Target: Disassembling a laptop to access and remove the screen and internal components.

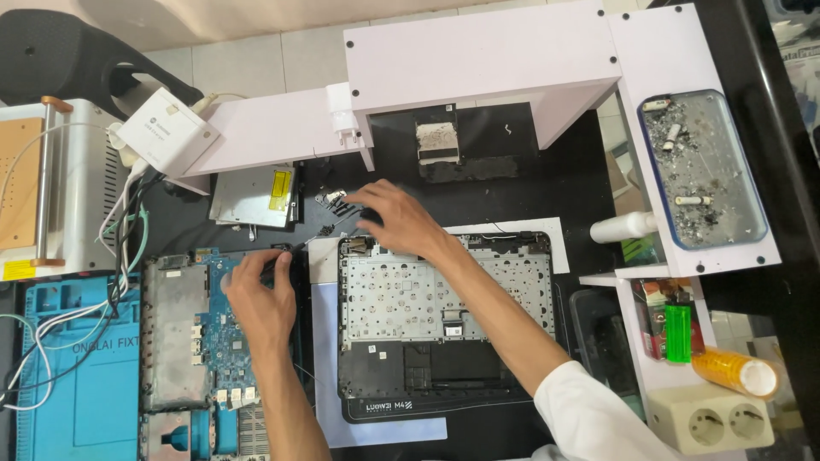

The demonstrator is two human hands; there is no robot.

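Laptop shell [444, 324] lies opened at the middle of the bench [512, 183], its upper edge just under the right hand [400, 220], which reaches flat with fingers spread toward small parts [335, 200]. Left hand [260, 299] curls around a dark tool [286, 252] over the blue circuit board [218, 333]. Bare black surface stays open beneath the white shelf [478, 60].

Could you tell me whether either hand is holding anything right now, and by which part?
The left hand grips a thin dark tool, seemingly a screwdriver, by its handle end. The right hand rests beside small parts; whether it holds one cannot be told.
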